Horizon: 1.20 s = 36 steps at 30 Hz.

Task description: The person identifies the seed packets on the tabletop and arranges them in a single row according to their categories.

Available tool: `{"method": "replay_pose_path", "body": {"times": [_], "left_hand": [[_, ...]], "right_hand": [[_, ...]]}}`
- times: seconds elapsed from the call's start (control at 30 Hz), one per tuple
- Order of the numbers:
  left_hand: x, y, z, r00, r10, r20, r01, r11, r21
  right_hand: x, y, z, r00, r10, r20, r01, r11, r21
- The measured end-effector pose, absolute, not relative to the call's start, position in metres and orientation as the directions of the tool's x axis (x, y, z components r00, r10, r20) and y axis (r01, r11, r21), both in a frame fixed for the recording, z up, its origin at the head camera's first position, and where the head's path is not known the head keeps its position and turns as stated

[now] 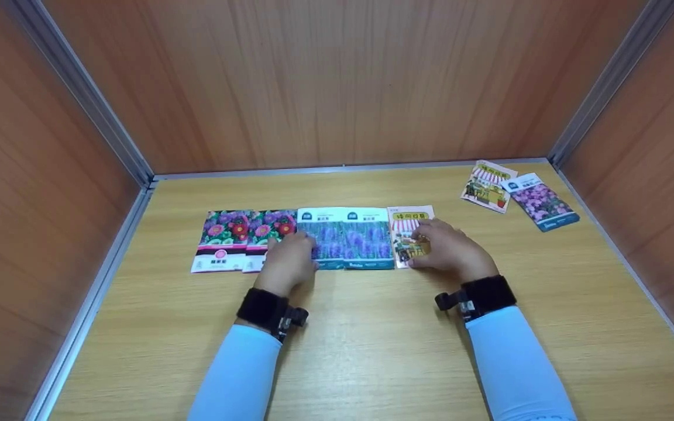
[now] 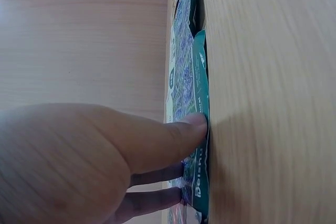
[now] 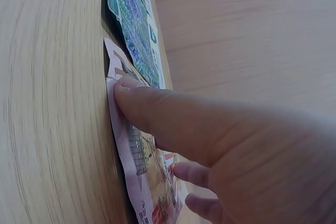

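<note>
Five flat seed packets lie side by side in a row on the table. Two at the left show red and pink flowers: the far-left packet (image 1: 220, 240) and its neighbour (image 1: 265, 225). My left hand (image 1: 289, 260) rests on the left lavender packet (image 1: 328, 234), its thumb (image 2: 184, 132) on the teal lower edge and fingers reaching over the packet. Beside that lies the right lavender packet (image 1: 367, 237). At the row's right end, my right hand (image 1: 448, 248) touches a pink-edged packet with a striped awning (image 1: 408, 225); the thumb (image 3: 139, 100) presses near its lower edge.
Toward the back right lie another awning packet (image 1: 486, 187) and a packet with pink-purple flowers (image 1: 540, 202), their corners meeting. Wood-grain panels (image 1: 343, 88) with grey metal edging enclose the table (image 1: 360, 351) at the back and both sides.
</note>
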<state>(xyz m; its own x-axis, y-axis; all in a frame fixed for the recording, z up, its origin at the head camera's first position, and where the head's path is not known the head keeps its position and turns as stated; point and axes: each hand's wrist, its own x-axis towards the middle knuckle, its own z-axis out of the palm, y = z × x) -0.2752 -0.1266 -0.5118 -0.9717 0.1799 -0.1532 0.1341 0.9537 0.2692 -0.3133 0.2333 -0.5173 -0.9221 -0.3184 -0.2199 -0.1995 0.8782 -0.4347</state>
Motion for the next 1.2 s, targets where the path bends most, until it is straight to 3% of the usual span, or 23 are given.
{"method": "replay_pose_path", "body": {"times": [0.83,1.2], "left_hand": [[-0.277,-0.127,-0.511,-0.975,0.177,-0.136,0.135,0.953,0.273],[-0.276,-0.124,-0.511,-0.974,0.171,-0.15,0.126,0.954,0.272]], "right_hand": [[-0.315,0.232,-0.518,-0.928,-0.327,-0.181,-0.215,0.863,-0.457],[-0.325,0.26,-0.511,-0.964,-0.179,-0.196,-0.069,0.882,-0.466]]}}
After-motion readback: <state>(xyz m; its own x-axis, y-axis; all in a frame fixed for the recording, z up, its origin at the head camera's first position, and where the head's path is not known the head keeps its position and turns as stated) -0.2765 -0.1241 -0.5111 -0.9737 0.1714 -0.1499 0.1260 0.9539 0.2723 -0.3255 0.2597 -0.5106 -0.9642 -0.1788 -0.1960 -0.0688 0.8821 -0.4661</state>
